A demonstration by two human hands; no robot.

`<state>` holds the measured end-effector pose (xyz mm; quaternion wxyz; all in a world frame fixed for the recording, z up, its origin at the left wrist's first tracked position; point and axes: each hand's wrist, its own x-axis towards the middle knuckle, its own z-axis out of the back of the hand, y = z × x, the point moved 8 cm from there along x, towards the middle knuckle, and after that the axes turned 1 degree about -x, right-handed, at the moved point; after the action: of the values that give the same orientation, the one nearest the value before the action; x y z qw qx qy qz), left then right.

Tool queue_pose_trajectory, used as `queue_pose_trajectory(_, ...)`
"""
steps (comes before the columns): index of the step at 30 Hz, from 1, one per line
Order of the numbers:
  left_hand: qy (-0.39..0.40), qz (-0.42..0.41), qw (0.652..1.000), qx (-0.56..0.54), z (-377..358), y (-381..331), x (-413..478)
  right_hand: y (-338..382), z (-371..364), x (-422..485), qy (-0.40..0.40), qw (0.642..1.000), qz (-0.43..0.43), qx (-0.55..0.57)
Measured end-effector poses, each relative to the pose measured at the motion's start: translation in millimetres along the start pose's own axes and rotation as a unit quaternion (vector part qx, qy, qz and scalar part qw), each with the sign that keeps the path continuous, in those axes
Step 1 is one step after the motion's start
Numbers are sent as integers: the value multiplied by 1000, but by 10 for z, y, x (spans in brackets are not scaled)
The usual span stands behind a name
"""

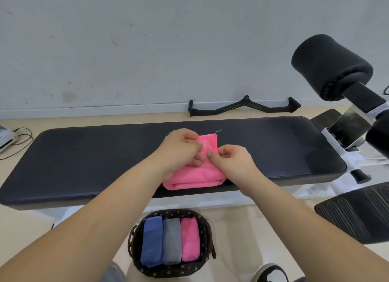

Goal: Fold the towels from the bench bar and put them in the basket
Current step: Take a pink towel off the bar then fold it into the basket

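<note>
Hands meet over a bright pink folded cloth towel (194, 177) lying on the long black padded bench seat (84, 155). The left hand (179, 150) pinches its upper layer; the right hand (232, 164), just beside it, grips the towel's right edge. Below both wrists, a dark woven basket (134, 239) holds a rolled blue towel (151, 241), grey towel (172, 240) and pink towel (189, 239).

Pink towel (194, 174) partly hidden under both hands. Shoe (268, 273) cut off by bottom edge. Foam roller (330, 67) mount cropped at right edge.
</note>
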<state>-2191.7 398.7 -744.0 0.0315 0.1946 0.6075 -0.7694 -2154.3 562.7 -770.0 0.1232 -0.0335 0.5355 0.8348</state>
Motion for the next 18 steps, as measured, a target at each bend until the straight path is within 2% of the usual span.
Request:
queue_pose_trajectory(2,-73,-59,989,116,312,-45,4,4,-10,41,-15,1000,10,-24)
queue_pose_trajectory(4,-132,-83,956,250,613,-38,-14,27,-51,66,-9,999,30,-33)
queue_pose_trajectory(6,-136,-41,937,319,799,71,-27,75,-94,67,6,999,46,-15)
queue_pose_trajectory(8,-105,20,932,346,852,201,-40,68,-111,81,13,999,43,-15)
queue_pose_trajectory(10,-83,39,934,345,811,270,-40,48,-87,114,-6,996,39,-85)
queue_pose_trajectory(13,-57,21,943,329,678,281,-25,141,-45,109,-49,967,54,-243)
queue_pose_trajectory(15,-46,23,957,285,633,279,-25,272,-60,67,-68,949,111,-286)
queue_pose_trajectory(16,-44,31,967,248,639,271,-33,336,-99,35,-62,944,152,-287)
queue_pose_trajectory(18,-48,40,982,178,685,226,-64,345,-272,-7,3,936,197,-291)
